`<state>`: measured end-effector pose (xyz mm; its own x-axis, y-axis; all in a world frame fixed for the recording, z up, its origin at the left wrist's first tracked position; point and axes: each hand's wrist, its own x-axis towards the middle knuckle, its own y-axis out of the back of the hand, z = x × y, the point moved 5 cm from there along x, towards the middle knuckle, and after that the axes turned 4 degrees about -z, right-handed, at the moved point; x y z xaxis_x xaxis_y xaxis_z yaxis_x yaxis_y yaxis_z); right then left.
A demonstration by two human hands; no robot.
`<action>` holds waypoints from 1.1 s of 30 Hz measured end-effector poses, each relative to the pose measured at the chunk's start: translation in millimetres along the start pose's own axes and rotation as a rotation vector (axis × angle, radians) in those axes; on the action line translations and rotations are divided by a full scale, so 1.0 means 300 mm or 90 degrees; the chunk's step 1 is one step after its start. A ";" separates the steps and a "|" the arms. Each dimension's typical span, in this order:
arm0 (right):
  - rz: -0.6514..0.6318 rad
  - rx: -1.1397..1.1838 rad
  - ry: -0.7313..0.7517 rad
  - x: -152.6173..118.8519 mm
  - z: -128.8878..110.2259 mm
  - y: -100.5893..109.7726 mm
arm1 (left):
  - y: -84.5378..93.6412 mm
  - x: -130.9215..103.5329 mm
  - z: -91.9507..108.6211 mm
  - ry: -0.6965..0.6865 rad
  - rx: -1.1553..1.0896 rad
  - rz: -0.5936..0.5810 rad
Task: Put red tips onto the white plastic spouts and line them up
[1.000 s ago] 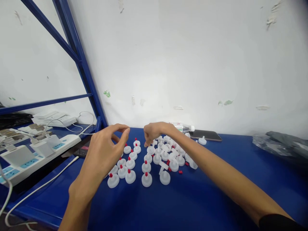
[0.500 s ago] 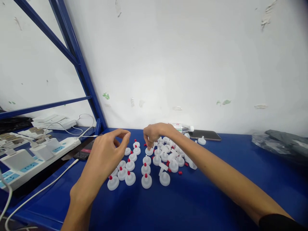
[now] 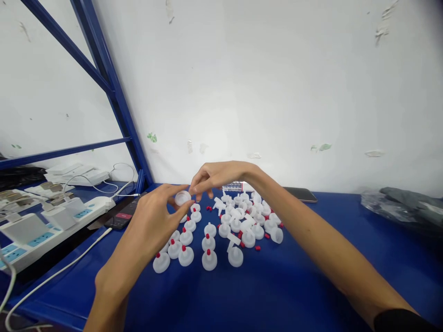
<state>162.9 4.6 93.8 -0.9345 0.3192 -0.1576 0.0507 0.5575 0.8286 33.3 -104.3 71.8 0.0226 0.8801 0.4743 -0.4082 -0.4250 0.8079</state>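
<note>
The right hand (image 3: 223, 175) has moved from over the tabletop (image 3: 277, 295) to the left hand (image 3: 152, 214), and the white cap that lay under it is gone from its place at the far end of the short row. The left hand, empty half a second ago, now grasps a white round cap (image 3: 182, 198) between thumb and forefinger, raised above the tabletop with its open side showing. The right hand's fingers are bent close to that cap's edge; whether they touch it or pinch something small, I cannot tell.

Below the hands, the short row has two red-tipped caps (image 3: 209, 260) nearest the camera and a bare-spouted cap (image 3: 210, 230) behind them. To its left stands a group of more red-tipped caps, partly hidden by the left hand. To its right lies a loose pile of white caps (image 3: 247, 219), with small red pieces (image 3: 258, 248) scattered among and beside them. A clear bottle (image 3: 233, 186) lies behind the pile, partly covered by the right arm, and a dark phone (image 3: 300, 194) is farther right. A white power strip (image 3: 98, 203) with plugged-in adapters runs along the left side.
</note>
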 end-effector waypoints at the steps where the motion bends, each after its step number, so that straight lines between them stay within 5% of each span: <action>1: -0.004 -0.005 -0.016 0.012 0.025 -0.006 | 0.004 0.001 -0.003 0.006 0.012 0.010; 7: 0.056 -0.165 -0.230 0.103 0.200 -0.057 | 0.009 -0.002 -0.019 0.044 0.022 0.026; 13: -0.052 -0.219 -0.277 0.152 0.245 -0.139 | 0.017 0.000 -0.027 0.053 0.030 0.033; 24: -0.083 -0.209 -0.238 0.165 0.227 -0.154 | 0.017 0.000 -0.020 0.057 0.035 0.018; 28: -0.035 -0.165 -0.192 0.153 0.223 -0.118 | 0.017 -0.001 -0.027 0.065 0.025 0.017; 33: 0.088 -0.058 -0.021 0.078 0.138 -0.011 | 0.024 -0.009 -0.054 0.111 -0.091 0.044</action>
<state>155.3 42.0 65.0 -0.9085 0.4143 -0.0552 0.1443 0.4348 0.8889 15.6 -106.2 70.7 -0.1637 0.8783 0.4492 -0.5292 -0.4625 0.7114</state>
